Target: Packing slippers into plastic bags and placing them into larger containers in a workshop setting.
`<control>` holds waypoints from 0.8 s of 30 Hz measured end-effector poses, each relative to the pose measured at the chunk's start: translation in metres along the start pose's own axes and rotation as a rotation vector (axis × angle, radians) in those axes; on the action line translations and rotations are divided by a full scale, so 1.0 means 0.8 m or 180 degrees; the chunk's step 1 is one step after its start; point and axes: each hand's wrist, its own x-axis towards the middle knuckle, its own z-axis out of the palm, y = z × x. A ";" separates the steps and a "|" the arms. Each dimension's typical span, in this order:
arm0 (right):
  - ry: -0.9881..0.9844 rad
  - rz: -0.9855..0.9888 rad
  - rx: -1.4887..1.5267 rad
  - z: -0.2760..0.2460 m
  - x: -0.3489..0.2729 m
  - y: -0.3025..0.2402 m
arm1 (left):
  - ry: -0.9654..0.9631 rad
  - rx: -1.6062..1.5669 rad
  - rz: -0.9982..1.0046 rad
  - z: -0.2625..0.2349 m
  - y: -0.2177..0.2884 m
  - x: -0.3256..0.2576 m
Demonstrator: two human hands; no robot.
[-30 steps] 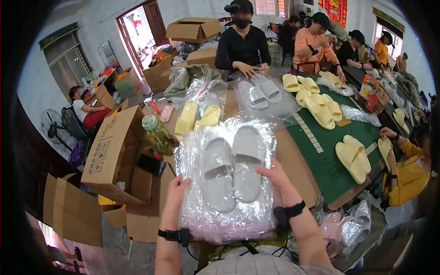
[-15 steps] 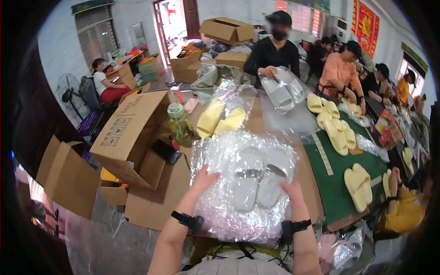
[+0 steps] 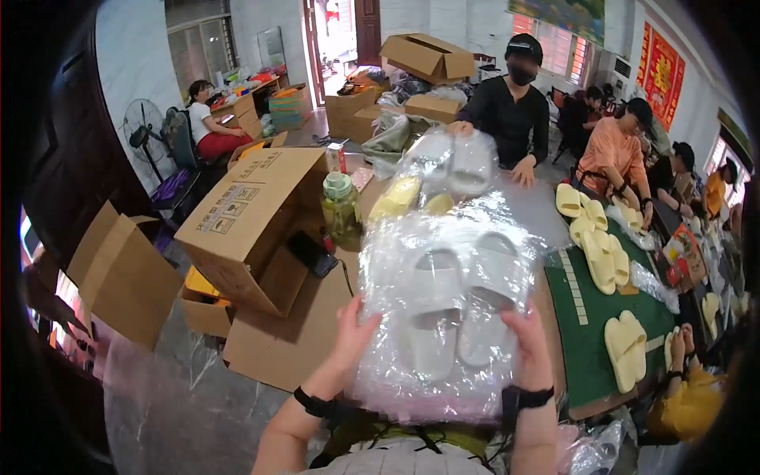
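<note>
Okay, so you've got a shiny, clear plastic stack of bags between your left hand and right hand. Each grip is closed on a side edge, thumb over the top, other fingers hard to make out. A pair of smooth grey slide slippers sits on top, toward the near side of the brown cardboard-covered worktop. Chunky pale yellow slippers lie on a green rectangular mat to your right.
</note>
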 end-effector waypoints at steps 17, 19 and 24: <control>0.0858 0.0834 -0.3404 -0.064 0.070 0.064 | -0.0778 -0.0281 -0.0096 0.046 -0.044 0.013; 0.0608 0.1084 -0.3007 -0.085 0.070 0.077 | -0.0566 0.0230 0.0233 0.063 -0.048 0.020; 0.0596 0.0776 -0.2812 -0.066 0.067 0.095 | -0.1102 -0.0373 -0.0444 0.037 -0.017 0.074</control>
